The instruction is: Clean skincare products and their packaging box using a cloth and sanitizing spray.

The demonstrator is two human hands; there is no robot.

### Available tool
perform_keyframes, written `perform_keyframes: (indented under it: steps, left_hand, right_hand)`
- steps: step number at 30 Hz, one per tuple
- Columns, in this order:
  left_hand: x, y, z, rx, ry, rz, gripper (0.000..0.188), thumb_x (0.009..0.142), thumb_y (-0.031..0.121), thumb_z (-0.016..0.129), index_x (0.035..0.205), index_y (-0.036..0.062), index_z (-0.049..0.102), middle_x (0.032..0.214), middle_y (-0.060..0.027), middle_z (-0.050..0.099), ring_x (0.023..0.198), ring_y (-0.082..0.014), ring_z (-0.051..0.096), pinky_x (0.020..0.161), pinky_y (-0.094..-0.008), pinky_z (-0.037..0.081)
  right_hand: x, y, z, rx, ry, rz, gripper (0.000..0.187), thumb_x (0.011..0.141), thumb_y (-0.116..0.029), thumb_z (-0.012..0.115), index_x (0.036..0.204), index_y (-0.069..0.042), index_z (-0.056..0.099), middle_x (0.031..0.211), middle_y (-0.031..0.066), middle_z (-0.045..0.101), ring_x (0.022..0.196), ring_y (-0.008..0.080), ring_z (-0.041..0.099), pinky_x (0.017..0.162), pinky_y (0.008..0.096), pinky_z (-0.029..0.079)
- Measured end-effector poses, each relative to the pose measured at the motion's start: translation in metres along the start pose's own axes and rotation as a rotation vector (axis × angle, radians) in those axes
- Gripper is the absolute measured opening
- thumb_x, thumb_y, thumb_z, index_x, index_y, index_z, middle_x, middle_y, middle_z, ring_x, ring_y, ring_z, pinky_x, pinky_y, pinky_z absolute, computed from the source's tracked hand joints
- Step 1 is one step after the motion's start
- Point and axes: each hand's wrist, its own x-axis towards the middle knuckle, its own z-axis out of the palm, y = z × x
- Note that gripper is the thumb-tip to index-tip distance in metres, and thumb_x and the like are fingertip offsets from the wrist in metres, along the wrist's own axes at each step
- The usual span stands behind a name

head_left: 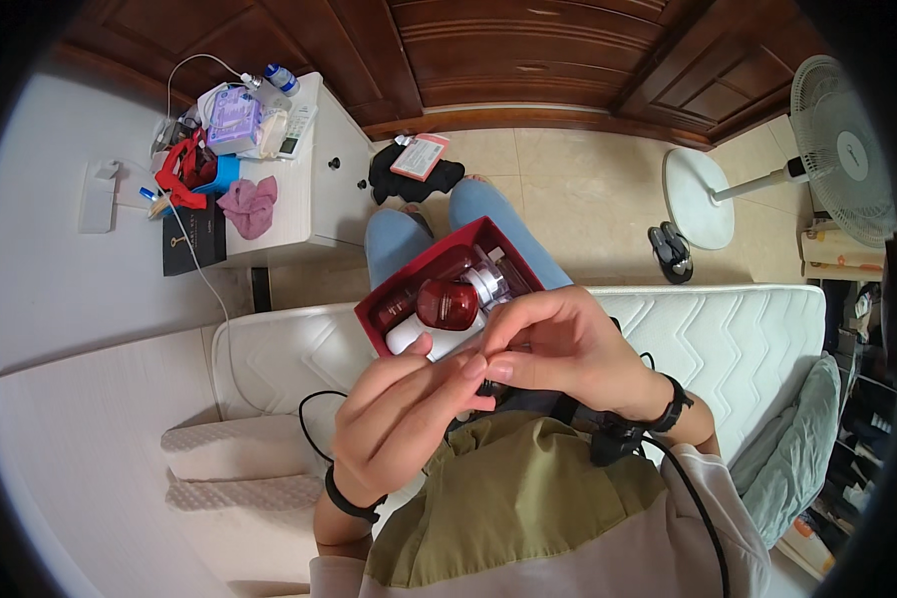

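Note:
My left hand (394, 417) and my right hand (571, 351) meet in front of my body, just on the near side of a red open box (376, 317). Thumb and forefinger of the right hand pinch together against the left fingertips. The left fingers are closed, and whatever lies between the two hands is too small or hidden to name. The box rests tilted on my lap. Inside it are a shiny dark red rounded container (447, 304), a white container (406, 335) partly covered by my hands, and a bottle with a clear and silver top (486, 283).
I sit on a white mattress (718, 329). A white nightstand (334, 214) at the far left carries a purple pack (235, 120), a remote (297, 132) and a pink cloth (249, 207). A standing fan (847, 154) and dark slippers (671, 252) are at right.

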Motion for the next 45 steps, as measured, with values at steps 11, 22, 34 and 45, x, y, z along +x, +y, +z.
perform_keyframes:
  steps: [11, 22, 34, 45]
  left_hand:
    - [-0.016, -0.001, 0.003, 0.185, 0.141, 0.203, 0.013, 0.083, 0.009, 0.073, 0.094, 0.0038, 0.069, 0.095, -0.0107, 0.074, 0.086, -0.0175, 0.063, 0.089, -0.0331, 0.054]
    - [-0.018, 0.0, 0.005, 0.276, 0.376, 0.265, 0.018, 0.076, 0.007, 0.079, 0.089, 0.0064, 0.066, 0.093, -0.0083, 0.071, 0.079, -0.0211, 0.067, 0.085, -0.0401, 0.056]
    - [-0.02, 0.007, 0.005, -1.118, 0.015, -0.531, 0.068, 0.068, 0.004, 0.087, 0.126, -0.0082, 0.056, 0.112, -0.0108, 0.056, 0.099, -0.0168, 0.055, 0.092, -0.0336, 0.051]
    - [-0.019, 0.019, 0.0, -1.167, 0.05, -0.676, 0.064, 0.074, -0.009, 0.077, 0.131, -0.0078, 0.047, 0.12, -0.0152, 0.06, 0.107, -0.0204, 0.062, 0.092, -0.0351, 0.055]
  right_hand:
    - [-0.007, 0.008, 0.015, -0.75, 0.141, -0.656, 0.024, 0.077, 0.0, 0.077, 0.101, 0.004, 0.072, 0.099, 0.0141, 0.067, 0.079, 0.0222, 0.067, 0.069, 0.0311, 0.053]
    - [-0.011, 0.004, 0.015, -0.724, 0.008, -0.796, 0.031, 0.073, 0.004, 0.078, 0.103, 0.008, 0.069, 0.101, 0.0178, 0.068, 0.084, 0.0247, 0.07, 0.072, 0.0313, 0.058]
    - [-0.017, -0.013, 0.005, -0.958, -0.199, -0.951, 0.021, 0.077, 0.003, 0.075, 0.097, 0.001, 0.07, 0.111, 0.0178, 0.067, 0.093, 0.032, 0.069, 0.078, 0.0367, 0.061]
    - [-0.012, -0.005, 0.0, -1.139, -0.119, -1.194, 0.021, 0.074, -0.002, 0.073, 0.095, 0.0, 0.074, 0.107, 0.0168, 0.067, 0.086, 0.0283, 0.068, 0.069, 0.0308, 0.059]
